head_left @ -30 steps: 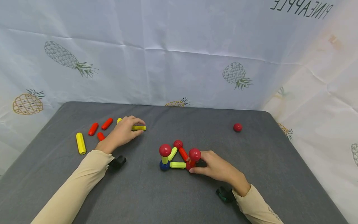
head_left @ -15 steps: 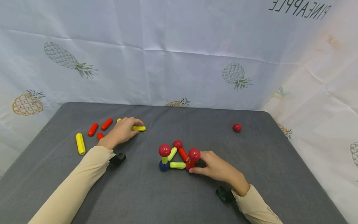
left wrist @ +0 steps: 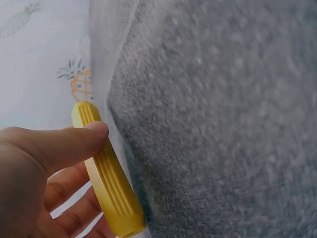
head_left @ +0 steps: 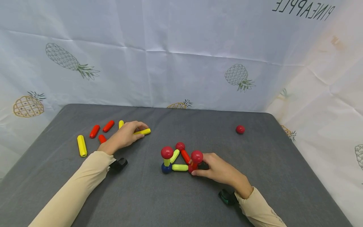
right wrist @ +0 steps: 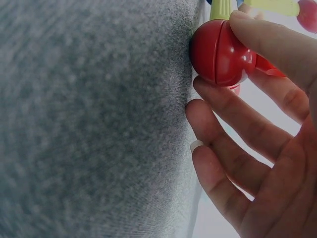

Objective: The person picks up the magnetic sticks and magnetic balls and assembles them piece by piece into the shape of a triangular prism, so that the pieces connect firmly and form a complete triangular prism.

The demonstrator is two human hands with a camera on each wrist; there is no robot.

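My left hand point(head_left: 126, 134) pinches a yellow ribbed rod point(head_left: 145, 131) between thumb and fingers. In the left wrist view the rod point(left wrist: 113, 188) tilts above the grey cloth, thumb across its upper part. At the middle of the table stands a triangular frame of rods and balls. A blue ball point(head_left: 166, 168) forms its left corner, with a short yellow-green rod and a red ball point(head_left: 167, 152) on top. My right hand point(head_left: 219, 170) holds the red corner ball point(right wrist: 213, 54), thumb and fingers on either side. Above it rises a red rod capped by another red ball point(head_left: 197, 156).
Left of the left hand lie red rods point(head_left: 94, 131) and a yellow rod point(head_left: 82, 146). Another yellow rod point(head_left: 121, 124) sits just behind that hand. A loose red ball point(head_left: 240, 129) lies at the back right. Behind the grey table point(head_left: 158, 201) hangs a pineapple-print sheet point(head_left: 181, 75).
The yellow rod in my left hand has shifted slightly right and turned, its far end now angled up. The left hand has moved a little nearer. My right hand and the frame stay put.
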